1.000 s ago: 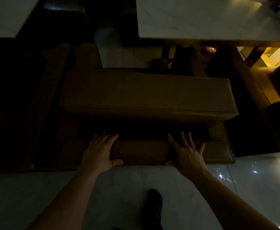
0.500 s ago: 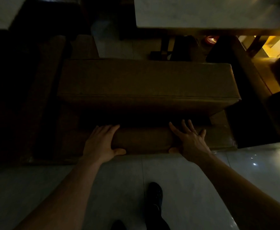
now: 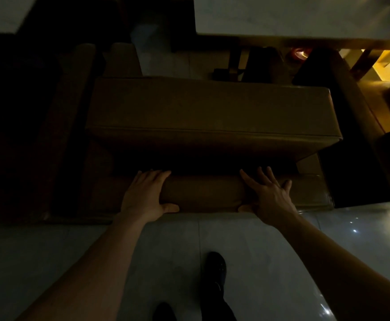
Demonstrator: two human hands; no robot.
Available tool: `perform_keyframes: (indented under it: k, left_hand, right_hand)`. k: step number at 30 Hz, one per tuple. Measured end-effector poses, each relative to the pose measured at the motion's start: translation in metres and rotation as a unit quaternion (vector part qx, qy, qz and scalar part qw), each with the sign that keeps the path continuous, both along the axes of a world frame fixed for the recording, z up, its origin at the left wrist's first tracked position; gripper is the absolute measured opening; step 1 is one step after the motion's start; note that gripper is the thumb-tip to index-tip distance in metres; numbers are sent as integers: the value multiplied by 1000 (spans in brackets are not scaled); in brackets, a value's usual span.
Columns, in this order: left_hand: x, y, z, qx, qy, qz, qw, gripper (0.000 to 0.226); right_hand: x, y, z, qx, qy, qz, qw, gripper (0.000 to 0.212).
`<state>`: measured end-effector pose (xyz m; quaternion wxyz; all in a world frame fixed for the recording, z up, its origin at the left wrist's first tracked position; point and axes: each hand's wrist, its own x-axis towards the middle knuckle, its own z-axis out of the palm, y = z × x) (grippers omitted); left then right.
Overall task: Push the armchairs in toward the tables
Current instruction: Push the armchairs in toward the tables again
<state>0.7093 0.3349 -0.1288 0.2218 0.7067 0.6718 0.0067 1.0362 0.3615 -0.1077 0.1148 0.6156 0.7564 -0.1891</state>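
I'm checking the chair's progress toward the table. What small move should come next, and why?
Probably keep pushing straight forward. Both the left hand and right hand lie flat on the armchair backrest, and floor shows between the seat cushion and the table.

The table [image 3: 282, 17] is running out of the picture at the top and right edges. Left of the table, a second pale surface [image 3: 2, 12] is getting cut at the corner. Below the table, darkness is hiding the armchair [image 3: 207, 112] seat, and both forearms are leaving the bottom edge.
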Motion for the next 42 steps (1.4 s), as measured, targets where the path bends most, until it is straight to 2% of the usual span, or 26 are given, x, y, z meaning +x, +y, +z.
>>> perform_keyframes:
  k: [14, 19, 25, 34, 42]
  left_hand:
    - [9, -22, 16, -26, 44, 6, 999, 106]
    - [6, -34, 38, -66, 7, 21, 998, 102]
    - [-4, -66, 78, -97, 7, 42, 994, 94]
    - [5, -95, 167, -26, -28, 11, 999, 94]
    - [32, -112, 213, -37, -7, -24, 999, 101]
  right_hand:
    - [-11, -10, 4, -6, -45, -1, 999, 102]
    - [-17, -27, 14, -29, -22, -18, 999, 100]
    - [-30, -47, 58, -56, 18, -13, 998, 85]
    - [-42, -100, 142, 1, 21, -36, 999, 84]
    - [-12, -135, 188, 25, 21, -38, 999, 85]
